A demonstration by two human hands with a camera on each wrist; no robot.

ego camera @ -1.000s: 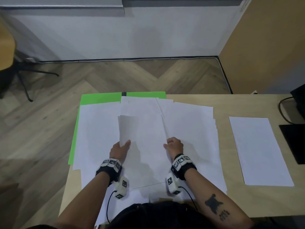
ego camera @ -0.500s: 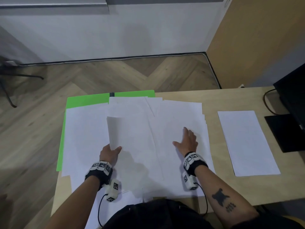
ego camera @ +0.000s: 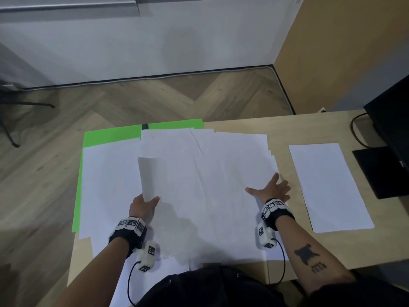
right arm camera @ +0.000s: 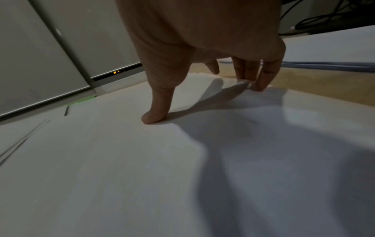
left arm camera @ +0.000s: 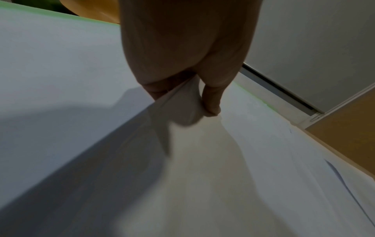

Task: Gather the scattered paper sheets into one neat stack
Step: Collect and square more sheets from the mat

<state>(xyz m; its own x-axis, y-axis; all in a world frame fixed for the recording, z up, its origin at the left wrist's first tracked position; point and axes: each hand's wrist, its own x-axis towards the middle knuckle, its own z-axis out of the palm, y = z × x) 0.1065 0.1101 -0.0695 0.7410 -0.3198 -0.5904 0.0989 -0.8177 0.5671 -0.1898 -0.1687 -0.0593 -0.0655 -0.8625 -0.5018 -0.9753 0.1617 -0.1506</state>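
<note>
Right hand (ego camera: 271, 189) slid out, flat and open, onto the white paper sheets (ego camera: 232, 173); left hand (ego camera: 142, 206) pinches a curled white sheet (ego camera: 148, 176). Next, pull in sheets under the right hand.

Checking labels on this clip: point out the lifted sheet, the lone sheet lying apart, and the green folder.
lifted sheet (ego camera: 147, 173), head view, middle of its raised curl
lone sheet (ego camera: 327, 187), head view, its centre
green folder (ego camera: 110, 136), head view, bare far-left corner

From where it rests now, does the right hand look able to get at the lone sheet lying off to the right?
Probably yes. The right hand lies flat and open at the pile's right edge, holding nothing; only bare desk separates it from the lone sheet.
</note>
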